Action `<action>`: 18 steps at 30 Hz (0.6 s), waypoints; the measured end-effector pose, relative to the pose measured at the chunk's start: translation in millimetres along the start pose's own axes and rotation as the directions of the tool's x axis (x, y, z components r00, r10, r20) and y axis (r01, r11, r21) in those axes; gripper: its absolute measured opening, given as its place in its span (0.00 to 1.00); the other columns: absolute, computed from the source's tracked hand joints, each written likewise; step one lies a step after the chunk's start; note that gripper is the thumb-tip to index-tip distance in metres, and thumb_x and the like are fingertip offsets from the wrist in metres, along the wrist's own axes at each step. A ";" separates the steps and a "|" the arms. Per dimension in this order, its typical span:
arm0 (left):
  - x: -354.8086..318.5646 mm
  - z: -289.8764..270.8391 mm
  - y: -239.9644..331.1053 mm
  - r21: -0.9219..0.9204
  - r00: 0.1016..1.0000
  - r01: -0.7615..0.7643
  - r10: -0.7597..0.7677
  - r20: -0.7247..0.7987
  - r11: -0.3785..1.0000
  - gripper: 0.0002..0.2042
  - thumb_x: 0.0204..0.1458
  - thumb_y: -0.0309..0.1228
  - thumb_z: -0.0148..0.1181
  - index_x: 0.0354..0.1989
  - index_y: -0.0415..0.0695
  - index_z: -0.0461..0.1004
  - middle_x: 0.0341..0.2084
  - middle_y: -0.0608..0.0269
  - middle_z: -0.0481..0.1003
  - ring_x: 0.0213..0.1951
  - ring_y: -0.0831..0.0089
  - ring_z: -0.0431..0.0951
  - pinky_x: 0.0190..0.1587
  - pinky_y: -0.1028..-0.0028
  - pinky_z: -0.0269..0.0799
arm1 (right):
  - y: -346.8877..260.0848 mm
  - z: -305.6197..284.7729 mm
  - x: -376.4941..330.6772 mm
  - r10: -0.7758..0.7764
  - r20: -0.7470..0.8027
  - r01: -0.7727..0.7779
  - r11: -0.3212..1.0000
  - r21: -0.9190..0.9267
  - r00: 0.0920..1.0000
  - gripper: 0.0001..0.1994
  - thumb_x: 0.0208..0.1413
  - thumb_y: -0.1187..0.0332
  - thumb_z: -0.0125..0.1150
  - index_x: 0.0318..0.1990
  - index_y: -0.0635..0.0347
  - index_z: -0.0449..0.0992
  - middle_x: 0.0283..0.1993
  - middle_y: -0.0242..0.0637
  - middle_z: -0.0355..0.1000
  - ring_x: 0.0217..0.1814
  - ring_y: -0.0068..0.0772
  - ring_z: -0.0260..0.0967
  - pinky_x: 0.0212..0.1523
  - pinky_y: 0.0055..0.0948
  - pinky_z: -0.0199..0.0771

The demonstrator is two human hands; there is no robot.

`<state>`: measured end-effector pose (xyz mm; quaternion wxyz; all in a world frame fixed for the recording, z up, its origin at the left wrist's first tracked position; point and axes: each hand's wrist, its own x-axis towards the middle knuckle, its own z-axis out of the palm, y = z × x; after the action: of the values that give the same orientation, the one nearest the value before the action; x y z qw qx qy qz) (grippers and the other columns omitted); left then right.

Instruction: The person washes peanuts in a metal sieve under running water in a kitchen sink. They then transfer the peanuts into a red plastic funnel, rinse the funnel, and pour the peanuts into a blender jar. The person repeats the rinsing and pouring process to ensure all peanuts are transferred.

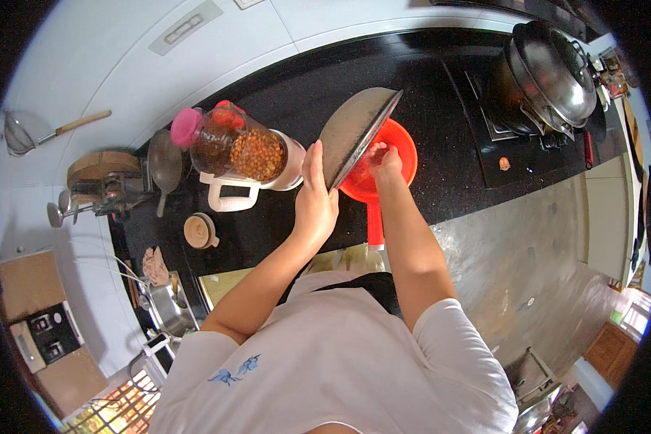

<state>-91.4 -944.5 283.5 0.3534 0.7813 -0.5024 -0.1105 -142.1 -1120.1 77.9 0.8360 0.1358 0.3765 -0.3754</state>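
Observation:
A wide round metal basin (351, 130) is tipped steeply on its side, its rim leaning over a red plastic dipper (406, 137) with a straight handle pointing toward me. My left hand (315, 199) holds the basin from its left side, fingers stretched along the outer wall and thumb near the lower rim. Inside the dipper, beside the basin's rim, is my right hand (385, 159) with its fingers curled. What those fingers hold, if anything, cannot be made out. The basin's inside faces away from view.
Left of the basin stands a white-handled appliance (231, 192), behind it a clear jar of brown beads (257, 152) with a pink lid. A small beige cup (200, 230) sits nearer. Stacked metal pots (546, 79) stand at the far right; a sink (172, 304) is at lower left.

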 end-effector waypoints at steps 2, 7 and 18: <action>0.8 1.3 -2.2 -0.023 1.000 0.017 -0.017 0.006 1.000 0.42 0.46 0.15 0.48 0.68 0.46 0.33 0.62 0.34 0.50 0.58 0.39 0.61 0.56 0.58 0.64 | -0.1 -3.1 -12.5 0.005 0.401 0.045 0.992 -0.116 0.916 0.15 0.63 0.61 0.39 0.27 0.55 0.69 0.27 0.33 0.70 0.30 0.26 0.69 0.39 0.27 0.71; 4.4 1.8 0.0 -0.190 0.973 0.215 -0.193 0.126 0.958 0.42 0.46 0.14 0.47 0.68 0.44 0.31 0.63 0.34 0.48 0.60 0.40 0.58 0.60 0.59 0.60 | 57.9 44.7 -124.1 -0.138 0.543 0.393 0.835 -0.386 0.828 0.23 0.63 0.59 0.37 0.58 0.68 0.61 0.61 0.48 0.59 0.64 0.41 0.57 0.64 0.35 0.54; 13.6 -21.0 -13.9 -0.136 0.985 0.152 -0.139 0.101 0.979 0.40 0.46 0.14 0.46 0.68 0.40 0.33 0.64 0.37 0.47 0.63 0.48 0.55 0.62 0.63 0.56 | 7.1 3.5 -134.4 0.153 0.723 0.385 -0.907 -0.167 0.674 0.39 0.59 0.39 0.32 0.68 0.61 0.46 0.74 0.38 0.36 0.76 0.33 0.27 0.72 0.41 0.23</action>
<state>-64.0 -943.5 292.0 0.3761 0.7830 -0.4501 -0.2071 -193.5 -1046.4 178.2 0.1672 -0.9300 0.3231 -0.0529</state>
